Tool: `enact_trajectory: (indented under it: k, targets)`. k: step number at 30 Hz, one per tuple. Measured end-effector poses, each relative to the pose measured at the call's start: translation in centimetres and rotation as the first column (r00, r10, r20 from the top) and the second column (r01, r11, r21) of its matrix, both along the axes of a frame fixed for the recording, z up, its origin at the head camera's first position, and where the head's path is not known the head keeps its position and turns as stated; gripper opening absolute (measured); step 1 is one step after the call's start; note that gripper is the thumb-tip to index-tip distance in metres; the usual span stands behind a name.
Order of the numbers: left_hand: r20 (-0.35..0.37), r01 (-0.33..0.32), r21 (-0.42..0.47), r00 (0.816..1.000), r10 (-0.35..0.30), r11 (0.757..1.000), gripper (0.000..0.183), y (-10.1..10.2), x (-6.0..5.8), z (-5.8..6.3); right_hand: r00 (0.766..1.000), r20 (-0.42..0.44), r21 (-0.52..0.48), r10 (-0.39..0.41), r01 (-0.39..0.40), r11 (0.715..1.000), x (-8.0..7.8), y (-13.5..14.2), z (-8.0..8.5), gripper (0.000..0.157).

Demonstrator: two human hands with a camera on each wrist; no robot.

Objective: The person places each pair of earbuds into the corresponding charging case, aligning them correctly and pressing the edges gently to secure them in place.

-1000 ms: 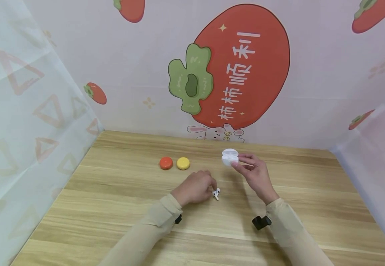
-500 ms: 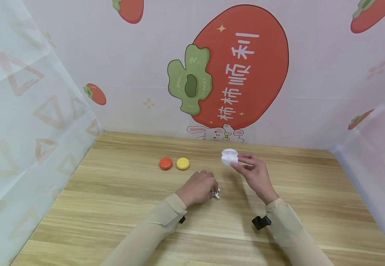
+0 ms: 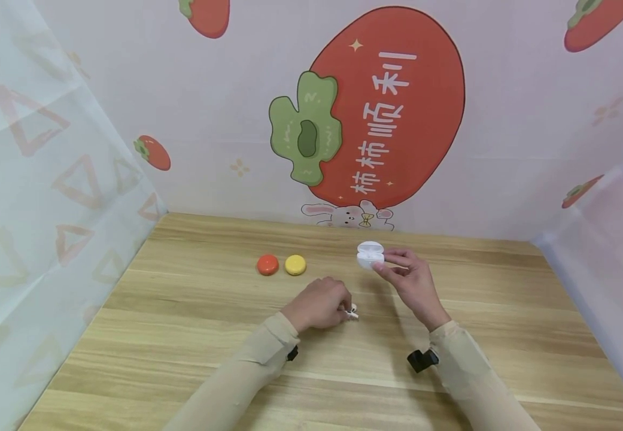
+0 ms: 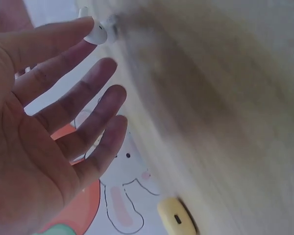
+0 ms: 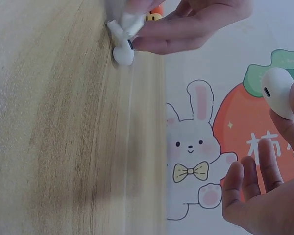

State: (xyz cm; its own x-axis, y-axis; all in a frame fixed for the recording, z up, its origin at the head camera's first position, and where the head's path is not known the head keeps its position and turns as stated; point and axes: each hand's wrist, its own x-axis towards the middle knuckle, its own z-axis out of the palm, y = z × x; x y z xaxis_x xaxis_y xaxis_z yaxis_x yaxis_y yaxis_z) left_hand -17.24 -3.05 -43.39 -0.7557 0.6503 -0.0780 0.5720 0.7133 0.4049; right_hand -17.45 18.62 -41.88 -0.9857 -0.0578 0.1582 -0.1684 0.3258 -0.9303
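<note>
My left hand (image 3: 318, 304) is low over the table, thumb and index finger pinching a white wireless earbud (image 4: 95, 33). A second white earbud (image 5: 123, 55) lies on the wood right at those fingertips. Part of the pair is hidden behind the fingers in the head view. My right hand (image 3: 415, 286) holds a round white earbud charging case (image 3: 370, 258) raised above the table, its lid flipped up. From the right wrist, the case's underside shows a small dark port, and the other fingers spread away from it.
A red round case (image 3: 268, 264) and a yellow round case (image 3: 295, 265) sit side by side on the wooden table (image 3: 193, 323), left of my hands. A printed cloth backdrop (image 3: 225, 102) rises behind the table, with cloth walls at both sides.
My left hand has shifted slightly right onto the earbuds, and the visible earbud has turned so its stem points more to the right. The right hand stays nearly still with the case.
</note>
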Motion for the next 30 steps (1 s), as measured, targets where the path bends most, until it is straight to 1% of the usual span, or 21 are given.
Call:
enact_trajectory:
  k: [4,6,8,11,14,22,30]
  targets:
    - [0.085,-0.042,0.065,0.996,0.037,0.997,0.001,-0.8,-0.2,0.7,1.000,0.005,-0.001,-0.004,0.004,1.000,-0.1,0.0,0.0,0.035]
    - [0.121,-0.061,0.099,0.992,0.049,0.993,0.002,-1.2,-0.3,1.1,1.000,0.008,-0.002,-0.006,0.006,1.000,-0.2,0.0,0.0,0.035]
    - [0.153,-0.071,0.138,0.987,0.050,0.988,0.004,-1.6,-0.4,1.6,1.000,0.011,0.000,-0.008,0.008,1.000,-0.2,-0.1,0.0,0.035]
    - [0.181,-0.070,0.200,0.983,0.034,0.977,0.003,-2.1,-0.6,2.0,1.000,0.013,0.005,-0.009,0.009,1.000,-0.1,-0.1,0.1,0.036]
    - [0.184,-0.065,0.258,0.983,0.017,0.964,0.003,-2.4,-0.8,2.4,1.000,0.011,0.007,-0.009,0.009,1.000,0.0,-0.1,0.1,0.036]
    - [0.200,-0.101,0.336,0.979,0.034,0.936,0.011,-3.1,-1.0,3.1,1.000,0.011,0.016,-0.008,0.007,1.000,0.3,-0.1,0.3,0.036]
    - [0.167,-0.108,0.416,0.985,0.041,0.903,0.013,-3.7,-0.9,3.5,1.000,0.009,-0.001,-0.007,0.007,1.000,0.2,-0.1,0.3,0.035]
